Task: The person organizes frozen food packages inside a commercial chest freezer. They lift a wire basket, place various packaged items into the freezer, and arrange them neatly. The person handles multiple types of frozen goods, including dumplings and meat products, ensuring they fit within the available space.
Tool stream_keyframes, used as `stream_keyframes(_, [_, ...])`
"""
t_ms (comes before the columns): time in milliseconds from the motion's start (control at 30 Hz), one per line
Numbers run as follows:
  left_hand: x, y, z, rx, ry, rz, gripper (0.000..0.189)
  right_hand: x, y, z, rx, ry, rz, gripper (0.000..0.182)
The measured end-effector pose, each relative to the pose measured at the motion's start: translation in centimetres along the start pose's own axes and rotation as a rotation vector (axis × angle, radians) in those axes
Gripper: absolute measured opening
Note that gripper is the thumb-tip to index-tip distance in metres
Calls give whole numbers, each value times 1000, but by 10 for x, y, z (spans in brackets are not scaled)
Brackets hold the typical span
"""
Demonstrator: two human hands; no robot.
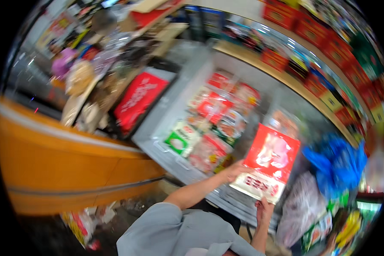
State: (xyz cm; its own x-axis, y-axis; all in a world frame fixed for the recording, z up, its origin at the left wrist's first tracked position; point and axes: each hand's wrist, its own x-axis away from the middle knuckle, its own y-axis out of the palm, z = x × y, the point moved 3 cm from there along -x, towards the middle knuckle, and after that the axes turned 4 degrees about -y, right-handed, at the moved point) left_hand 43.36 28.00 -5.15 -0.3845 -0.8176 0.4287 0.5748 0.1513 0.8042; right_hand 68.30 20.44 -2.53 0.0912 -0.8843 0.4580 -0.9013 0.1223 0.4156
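A flat red and white food bag [272, 156] bearing writing and a picture is held up over an open chest freezer [166, 128]. My left hand [238, 171] grips its left edge, and my right hand [264, 208] pinches its lower edge. Below and to the left, inside the freezer, lie several packaged foods, among them a green and white bag [181, 140], a pinkish clear pack [208, 153] and a red and white pack [212, 107]. Behind the held bag a clear pack of pale brown food [283, 121] is partly hidden. The picture is blurred.
A blue plastic bag [339, 163] and a whitish plastic bag [302, 208] sit at the right. Red boxes [336, 51] line a shelf [284, 75] behind the freezer. An orange counter [67, 160] stands at the left, near a black crate [131, 134] with a red package. Bright packages lie low at left.
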Motion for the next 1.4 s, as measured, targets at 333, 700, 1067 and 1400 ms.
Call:
stream_keyframes(333, [90,-36,62,112,357,106,49,-47,144,52,-176,103,-241,55])
stream_keyframes(700, [84,-72,87,19,359,232,49,-97,205,66,-272,33,-99,54])
stream_keyframes(1067, [122,-253,202,-47,414,771,50,-211,218,68,-75,-117,12,59])
stream_keyframes(1400, [21,-368,200,93,93,749,30,-389,244,173,-82,319,-183,49])
